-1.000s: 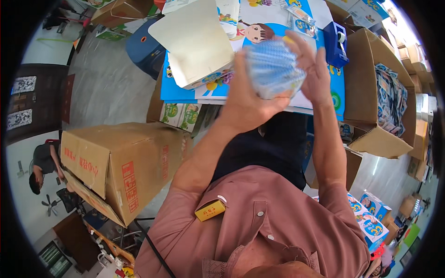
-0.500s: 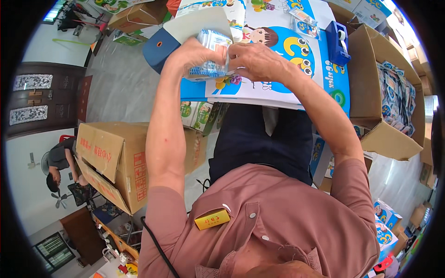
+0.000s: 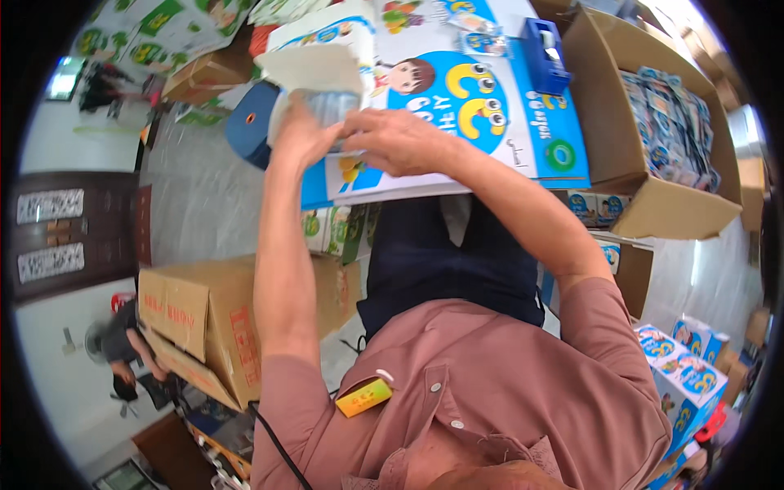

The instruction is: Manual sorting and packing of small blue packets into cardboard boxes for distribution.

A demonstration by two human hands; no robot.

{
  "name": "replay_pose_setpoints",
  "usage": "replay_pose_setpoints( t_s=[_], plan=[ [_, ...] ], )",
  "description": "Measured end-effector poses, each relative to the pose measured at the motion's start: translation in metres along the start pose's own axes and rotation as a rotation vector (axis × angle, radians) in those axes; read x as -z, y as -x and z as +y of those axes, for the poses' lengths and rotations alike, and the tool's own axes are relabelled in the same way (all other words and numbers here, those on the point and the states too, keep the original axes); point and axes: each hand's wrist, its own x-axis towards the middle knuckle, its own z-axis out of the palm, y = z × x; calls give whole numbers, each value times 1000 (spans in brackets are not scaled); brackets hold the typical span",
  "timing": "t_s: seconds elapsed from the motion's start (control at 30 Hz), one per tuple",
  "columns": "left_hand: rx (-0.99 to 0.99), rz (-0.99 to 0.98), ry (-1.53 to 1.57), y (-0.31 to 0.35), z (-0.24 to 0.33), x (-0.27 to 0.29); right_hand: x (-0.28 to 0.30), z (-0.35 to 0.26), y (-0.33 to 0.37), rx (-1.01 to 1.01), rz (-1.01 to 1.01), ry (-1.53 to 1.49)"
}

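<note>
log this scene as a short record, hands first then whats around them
left hand: at the open box, beside its bluish packets; grip unclear
right hand: at the box's near right side, fingers bent; grip unclear
box flap: raised
work surface: blue-and-white, printed
on it, right: blue tape dispenser
further right: brown carton holding many small sachets

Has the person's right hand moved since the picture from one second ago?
Yes. The right hand has moved left, away from the blue tape dispenser, and is now at the open box.
</note>
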Motion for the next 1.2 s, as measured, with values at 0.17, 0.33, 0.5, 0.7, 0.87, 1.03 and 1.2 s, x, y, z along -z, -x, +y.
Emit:
replay_pose_setpoints(
  t_s=[0.17, 0.33, 0.5, 0.7, 0.87, 1.03, 1.2],
  plan=[
    [-99, -75, -198, 8, 23, 11, 1, -1, -2, -24, 3, 0],
    [-25, -405, 292, -4, -2, -7, 45, 33, 6, -286, 215, 50],
    [-116, -259, 234, 10, 7, 2, 119, 159, 47, -661, 51, 746],
    [-104, 81, 369, 55, 98, 27, 134, 185, 72, -925, -300, 664],
    [-22, -33, 783, 35, 152, -25, 125, 135, 41, -984, -359, 613],
    [-164, 160, 456, -51, 140, -116, 273, 35, 42, -1014, -216, 418],
    [-54, 78, 164, -116, 183, -174, 430, 63, 278, -1331, -415, 779]
  ],
)
